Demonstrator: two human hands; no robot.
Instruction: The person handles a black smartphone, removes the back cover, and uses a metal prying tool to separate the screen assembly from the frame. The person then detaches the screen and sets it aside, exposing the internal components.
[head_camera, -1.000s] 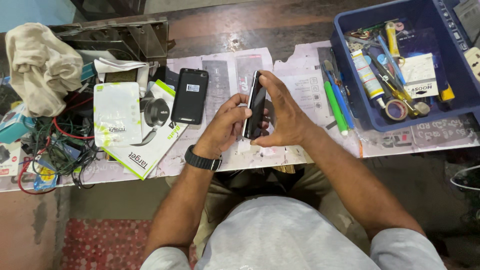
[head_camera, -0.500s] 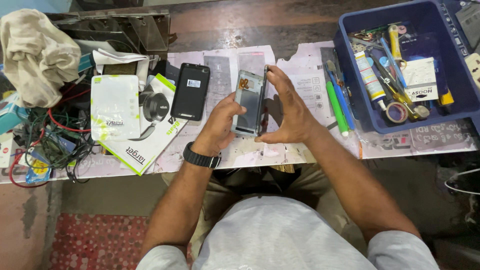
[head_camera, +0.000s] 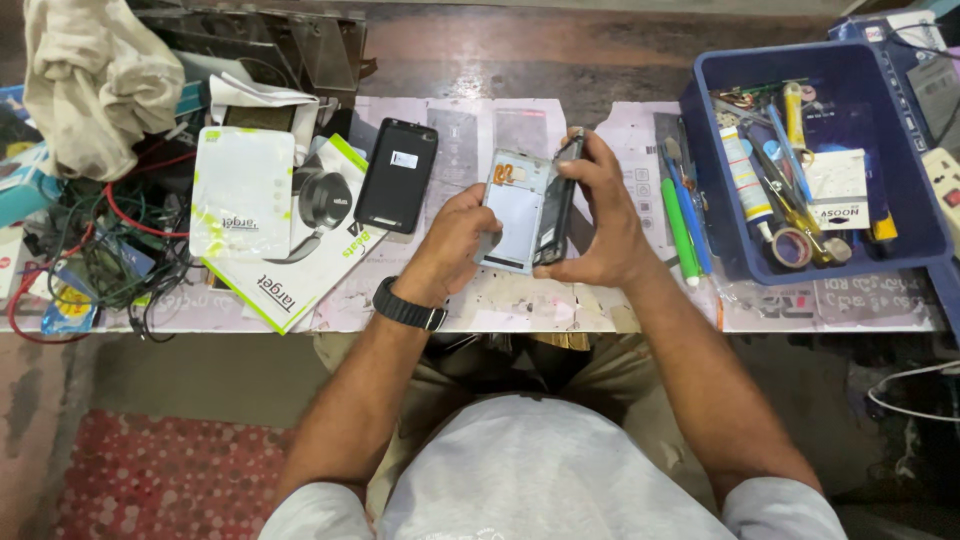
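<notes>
Step in hand, by the look of it: splitting a phone open. The pale blue-grey opened phone body (head_camera: 515, 210) sits between both hands, inner side up, and a thin dark panel (head_camera: 556, 205) stands on edge along its right side, tilted like a book cover half open. They seem joined or touching along that edge; can't tell whether anything still connects them inside.

Left hand (head_camera: 455, 240): fingers curled, clamped on the lower-left edge of the phone body, thumb side toward the inner face. Black wristwatch (head_camera: 408, 306) just behind it.

Right hand (head_camera: 600, 215): fingers (head_camera: 585, 150) wrapped over the top end of the dark panel, thumb low on its near end, so the panel is pinched lengthwise. Grip firm, not spread; palm hides the panel's far face.

Judgement: the next move calls for a steady hold w/ the left hand while the right swings the panel off slowly, watching for any cable at the hinge edge.

Just left of the left fingers, apart: a black rectangular phone w/ a white sticker (head_camera: 397, 175), flat on the paper-covered bench (head_camera: 470, 300). Right of the right fingers, near: green and blue pen-like tools (head_camera: 685, 225), then a blue plastic bin of tools and tape (head_camera: 720, 230). Far left: white-and-green headphone box (head_camera: 280, 215), tangled wires (head_camera: 100, 255).
</notes>
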